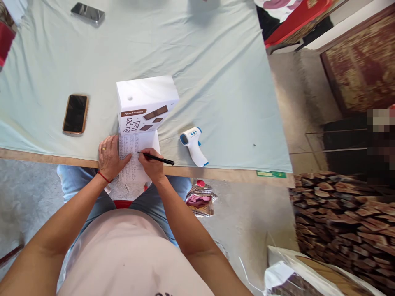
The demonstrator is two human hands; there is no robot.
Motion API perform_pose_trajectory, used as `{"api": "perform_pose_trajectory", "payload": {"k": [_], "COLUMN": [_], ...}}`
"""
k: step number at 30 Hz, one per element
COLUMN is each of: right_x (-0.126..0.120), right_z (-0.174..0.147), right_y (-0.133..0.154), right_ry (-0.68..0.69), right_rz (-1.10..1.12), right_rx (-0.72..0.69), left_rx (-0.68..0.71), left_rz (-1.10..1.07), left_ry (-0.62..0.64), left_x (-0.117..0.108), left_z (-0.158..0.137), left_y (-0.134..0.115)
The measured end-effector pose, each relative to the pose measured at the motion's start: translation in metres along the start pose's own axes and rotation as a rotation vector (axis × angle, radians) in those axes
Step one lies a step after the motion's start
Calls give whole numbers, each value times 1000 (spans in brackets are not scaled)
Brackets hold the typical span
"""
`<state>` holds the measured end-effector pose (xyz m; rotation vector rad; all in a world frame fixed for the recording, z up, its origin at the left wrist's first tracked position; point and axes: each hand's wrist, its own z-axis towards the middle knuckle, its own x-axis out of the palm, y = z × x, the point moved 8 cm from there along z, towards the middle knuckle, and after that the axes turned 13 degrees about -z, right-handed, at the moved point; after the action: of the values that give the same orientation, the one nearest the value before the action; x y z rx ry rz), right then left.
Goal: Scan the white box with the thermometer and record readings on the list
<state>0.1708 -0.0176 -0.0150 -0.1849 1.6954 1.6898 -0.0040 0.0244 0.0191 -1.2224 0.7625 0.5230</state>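
A sheet of paper (129, 170) covered in handwritten lines lies at the table's near edge, partly overhanging it. My left hand (110, 158) rests flat on its left side, fingers stretched out, with a ring and a red cord at the wrist. In my right hand (152, 164) is a black pen (160, 158), its tip at the writing on the paper. Just beyond the paper stands a white box (148, 92) printed "NutriMotion Super Meal" with brown bars. To the right of the box and my right hand lies a white and blue infrared thermometer (194, 146).
Pale green cloth (234, 102) covers the table. A phone in a brown case (75, 114) lies left of the box, and a dark glossy phone-like object (88, 13) at the far left. Stacked firewood (345, 222) stands on the floor at right, near a white bag (284, 275).
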Motion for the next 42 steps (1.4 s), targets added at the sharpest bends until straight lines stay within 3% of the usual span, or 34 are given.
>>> {"api": "perform_pose_trajectory", "payload": {"k": [35, 39, 42], "right_x": [-2, -19, -40], "right_z": [-3, -4, 1], "right_y": [2, 6, 14], "right_ry": [-66, -157, -212], "right_rz": [-9, -28, -186], "right_rx": [-41, -80, -186], "left_rx": [10, 16, 22], "left_rz": [31, 18, -6], "left_ry": [6, 9, -2], "left_x": [0, 1, 0], "left_z": [0, 0, -2], "left_y": [0, 1, 5]}}
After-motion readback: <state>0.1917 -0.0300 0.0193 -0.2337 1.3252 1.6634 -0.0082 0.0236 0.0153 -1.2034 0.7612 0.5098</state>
